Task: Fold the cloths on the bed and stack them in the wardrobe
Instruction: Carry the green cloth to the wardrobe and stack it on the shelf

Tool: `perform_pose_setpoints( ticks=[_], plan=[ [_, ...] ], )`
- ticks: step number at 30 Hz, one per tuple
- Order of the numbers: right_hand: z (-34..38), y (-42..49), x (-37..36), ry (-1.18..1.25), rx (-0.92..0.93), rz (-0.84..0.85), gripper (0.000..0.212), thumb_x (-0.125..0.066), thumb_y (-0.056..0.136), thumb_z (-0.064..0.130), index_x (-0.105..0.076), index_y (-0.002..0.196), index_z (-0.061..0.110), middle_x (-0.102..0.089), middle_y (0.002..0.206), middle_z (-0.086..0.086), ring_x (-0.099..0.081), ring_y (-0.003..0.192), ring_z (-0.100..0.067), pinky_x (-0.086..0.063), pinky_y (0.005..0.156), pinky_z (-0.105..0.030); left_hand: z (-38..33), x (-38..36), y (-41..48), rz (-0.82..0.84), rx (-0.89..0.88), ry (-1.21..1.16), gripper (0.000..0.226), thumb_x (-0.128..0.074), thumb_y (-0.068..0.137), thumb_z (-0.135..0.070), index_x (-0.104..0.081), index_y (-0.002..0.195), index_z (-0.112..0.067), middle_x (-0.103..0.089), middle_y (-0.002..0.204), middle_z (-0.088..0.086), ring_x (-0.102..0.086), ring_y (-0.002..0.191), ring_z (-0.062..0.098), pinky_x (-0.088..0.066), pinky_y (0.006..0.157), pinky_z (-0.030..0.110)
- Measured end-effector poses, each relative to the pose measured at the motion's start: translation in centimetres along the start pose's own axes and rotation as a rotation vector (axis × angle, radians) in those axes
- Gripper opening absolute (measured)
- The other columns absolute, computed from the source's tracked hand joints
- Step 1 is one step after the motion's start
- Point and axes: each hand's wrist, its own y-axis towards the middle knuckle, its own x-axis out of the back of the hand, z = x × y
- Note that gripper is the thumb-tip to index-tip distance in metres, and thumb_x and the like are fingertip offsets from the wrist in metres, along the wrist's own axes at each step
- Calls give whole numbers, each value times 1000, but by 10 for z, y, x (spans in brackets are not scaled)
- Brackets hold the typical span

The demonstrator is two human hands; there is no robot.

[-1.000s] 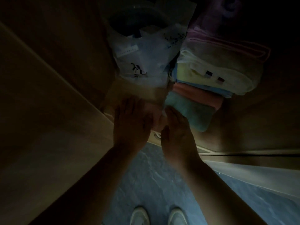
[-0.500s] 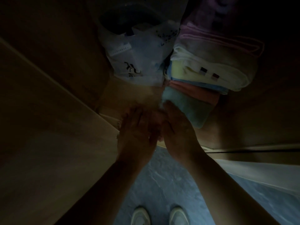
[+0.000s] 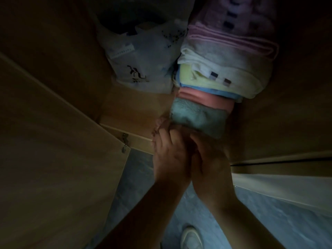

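Inside the dim wardrobe, a stack of folded cloths (image 3: 215,81) lies on the wooden shelf (image 3: 133,108). A teal cloth (image 3: 197,117) is nearest me, with coral, yellow, white and lilac ones behind it. My left hand (image 3: 170,157) and my right hand (image 3: 210,159) are pressed side by side at the shelf's front edge. Between them they grip a folded pink cloth (image 3: 159,125). Only its left end shows at my left fingertips, touching the teal cloth. My right fingertips are tucked under the teal cloth's front edge and hidden.
A white plastic bag (image 3: 143,62) with black print fills the shelf left of the stack. The open wardrobe door (image 3: 53,141) with its hinge (image 3: 124,142) stands at the left. Below are a grey floor (image 3: 269,212) and my white shoe (image 3: 190,238).
Both hands, with the pink cloth, have shifted right from in front of the bag to the teal cloth and closed together.
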Motion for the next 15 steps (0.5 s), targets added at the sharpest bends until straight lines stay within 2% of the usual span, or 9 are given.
perform_pose_setpoints(
  ticks=[2,4,7,9,12,15],
  plan=[
    [-8,-9,-4,-49,-12,46,50,-38,93,16,-64,131,-3,-64,133,-20,-58,128,-31,-41,112,-38,7,6,-2,4,-23,-66,60,-66,91,-38,-47,136,-4,-45,146,18,-46,139,36,-44,113,53],
    [-11,-13,-8,-86,10,87,48,-42,95,18,-61,134,-3,-61,138,-20,-55,132,-33,-37,116,-34,19,15,-3,-4,-82,-40,58,-67,91,-34,-52,136,-1,-50,146,16,-46,140,34,-44,113,52],
    [-6,-11,-7,-94,25,96,44,-49,96,16,-58,137,4,-59,139,-15,-53,131,-28,-41,114,-34,38,22,-5,-37,-179,76,50,-64,93,-26,-59,135,0,-55,147,15,-47,140,34,-42,113,54],
    [-2,-8,-6,-90,9,77,41,-49,95,13,-60,135,7,-60,134,-13,-57,123,-29,-47,107,-39,45,22,-6,-49,-223,71,49,-64,95,-24,-60,138,-1,-56,147,16,-51,137,32,-41,115,46],
    [0,-4,-4,-134,2,59,39,-50,94,12,-63,131,11,-61,129,-10,-57,112,-28,-49,98,-41,46,21,-9,-34,-280,32,44,-67,95,-17,-62,136,-1,-57,143,19,-50,134,31,-31,118,26],
    [-4,-7,-2,-226,-11,79,40,-48,95,18,-63,133,16,-61,128,-7,-56,110,-28,-46,97,-40,40,18,-13,14,-347,15,42,-64,98,-17,-62,137,0,-58,141,19,-51,135,33,-28,121,24]
  ],
)
